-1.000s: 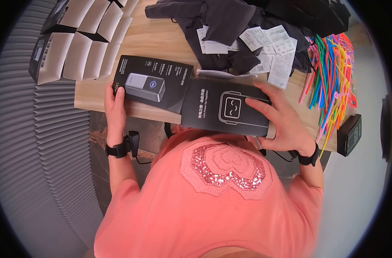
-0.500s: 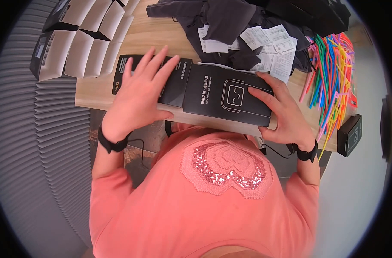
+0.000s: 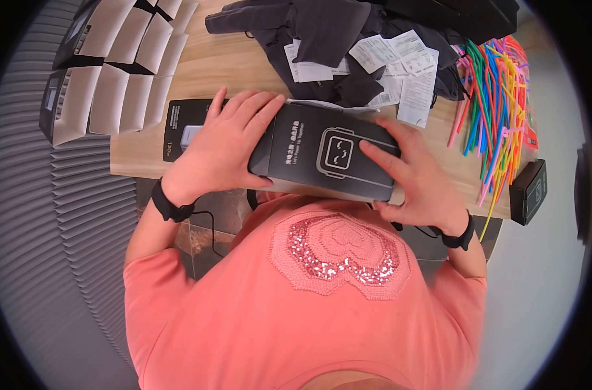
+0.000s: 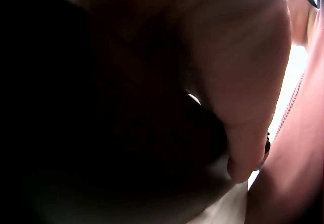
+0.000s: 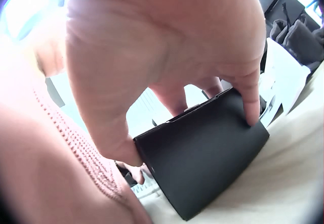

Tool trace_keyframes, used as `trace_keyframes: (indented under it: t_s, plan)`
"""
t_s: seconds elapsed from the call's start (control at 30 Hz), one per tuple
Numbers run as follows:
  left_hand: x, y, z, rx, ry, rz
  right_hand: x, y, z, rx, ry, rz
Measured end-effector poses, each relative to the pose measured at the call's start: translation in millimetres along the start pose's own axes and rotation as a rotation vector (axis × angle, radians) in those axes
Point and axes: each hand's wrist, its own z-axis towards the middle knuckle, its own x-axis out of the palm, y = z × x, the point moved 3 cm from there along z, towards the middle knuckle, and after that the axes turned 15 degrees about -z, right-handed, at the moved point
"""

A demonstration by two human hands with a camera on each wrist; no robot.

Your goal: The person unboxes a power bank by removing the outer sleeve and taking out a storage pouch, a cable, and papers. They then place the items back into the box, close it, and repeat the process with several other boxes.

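A long black box (image 3: 367,170) with a line-drawn smiling face and white lettering lies across the near edge of the wooden table. At its left, a black printed packaging piece (image 3: 178,123) marked 130W lies partly under my left hand (image 3: 221,146). That hand spans the box's left part, fingers at the far edge and thumb at the near edge. My right hand (image 3: 426,179) grips the right end, its index finger over the top and its thumb on the near side. In the right wrist view, the dark end face of the box (image 5: 202,150) shows between thumb and fingers.
Opened boxes with white flaps (image 3: 107,97) stand at the left. Dark grey cloth pouches (image 3: 328,29) and printed papers (image 3: 416,91) lie at the back. Colourful twist-like strips (image 3: 494,110) spread along the right, near a small black box (image 3: 528,192) on the table corner.
My left hand has left the far left end of the printed piece and moved right, over onto the box's left part. My right hand keeps its grip on the right end.
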Motion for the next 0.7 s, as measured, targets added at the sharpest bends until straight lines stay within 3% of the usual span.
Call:
trace_keyframes:
  t_s: [0.07,0.3,0.6,0.7]
  plan:
    - [5,-1,2,0.077,-0.038,-0.001,5,10,2,0.014,0.048,-0.032]
    - [7,-2,7,0.108,-0.026,-0.001,17,21,19,0.033,0.079,-0.016]
    - [5,-2,8,0.135,-0.031,0.001,38,36,55,-0.010,-0.059,0.056]
    - [-2,-3,5,0.114,-0.043,-0.013,23,38,53,0.005,-0.108,-0.093]
